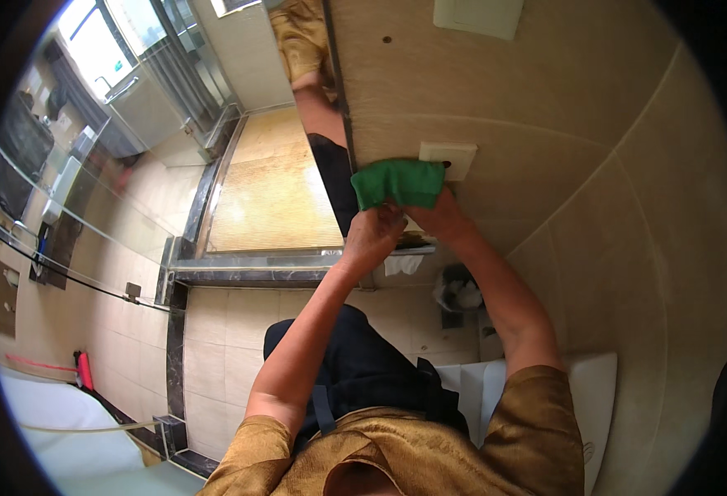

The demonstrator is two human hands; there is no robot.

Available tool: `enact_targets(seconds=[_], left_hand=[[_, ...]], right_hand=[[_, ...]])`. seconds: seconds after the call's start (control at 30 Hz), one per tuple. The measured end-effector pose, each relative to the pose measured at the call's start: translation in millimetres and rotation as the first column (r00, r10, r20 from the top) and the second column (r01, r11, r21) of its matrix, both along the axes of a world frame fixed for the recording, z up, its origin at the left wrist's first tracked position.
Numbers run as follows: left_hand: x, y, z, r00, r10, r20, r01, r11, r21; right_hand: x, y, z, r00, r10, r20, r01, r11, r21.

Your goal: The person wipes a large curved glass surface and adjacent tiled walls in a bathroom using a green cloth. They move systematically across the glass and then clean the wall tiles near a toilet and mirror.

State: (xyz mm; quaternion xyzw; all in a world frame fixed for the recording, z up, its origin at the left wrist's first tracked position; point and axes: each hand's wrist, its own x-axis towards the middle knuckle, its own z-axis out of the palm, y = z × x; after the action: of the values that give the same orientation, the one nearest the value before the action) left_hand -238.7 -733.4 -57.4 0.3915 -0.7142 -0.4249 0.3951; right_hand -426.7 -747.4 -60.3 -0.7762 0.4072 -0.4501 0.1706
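Observation:
A green cloth (400, 183) is stretched between my two hands, close to the tiled wall. My left hand (377, 231) is closed, its fingertips pinching the cloth's lower edge. My right hand (438, 217) grips the cloth's lower right corner; part of its fingers is hidden behind the fabric. Just right of the cloth is a pale square wall plate (457, 159), partly covered by it. The cloth's left end comes up to the edge of a mirror (324, 153), which reflects an arm and a tan sleeve.
Below my hands, white paper (405, 264) hangs from a holder. A lined waste bin (460, 293) stands by the wall. A white toilet (578, 397) is at lower right. To the left are a dark stone sill (252, 275), a glass partition (74, 215) and a ribbed yellowish floor (272, 190).

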Motion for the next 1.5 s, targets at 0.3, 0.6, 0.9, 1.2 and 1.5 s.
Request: enact_targets(seconds=[0.3,0.6,0.9,1.2,1.5], left_hand=[[-31.7,12.5,18.9,0.999,0.048,0.019,-0.045,0.990,-0.136],[-76.0,19.8,26.6,0.985,-0.165,0.055,0.173,0.957,-0.232],[-105.8,23.0,25.9,0.968,-0.250,0.003,0.241,0.928,-0.285],[-86.6,43.1,33.3,0.986,-0.089,0.142,0.145,0.878,-0.455],[-144.6,43.4,67.6,0.964,-0.260,0.059,0.261,0.876,-0.406]], right_hand=[[-27.9,24.4,-2.0,0.852,-0.402,-0.334,0.159,0.808,-0.568],[-51.9,27.6,-27.0,0.711,-0.697,0.092,0.667,0.628,-0.400],[-38.6,13.7,-26.3,0.287,-0.931,0.225,0.954,0.299,0.020],[-32.5,-1.6,-17.3,0.517,-0.832,0.201,0.836,0.441,-0.326],[-100.0,-4.0,-2.7,0.467,-0.858,0.214,0.878,0.422,-0.226]])
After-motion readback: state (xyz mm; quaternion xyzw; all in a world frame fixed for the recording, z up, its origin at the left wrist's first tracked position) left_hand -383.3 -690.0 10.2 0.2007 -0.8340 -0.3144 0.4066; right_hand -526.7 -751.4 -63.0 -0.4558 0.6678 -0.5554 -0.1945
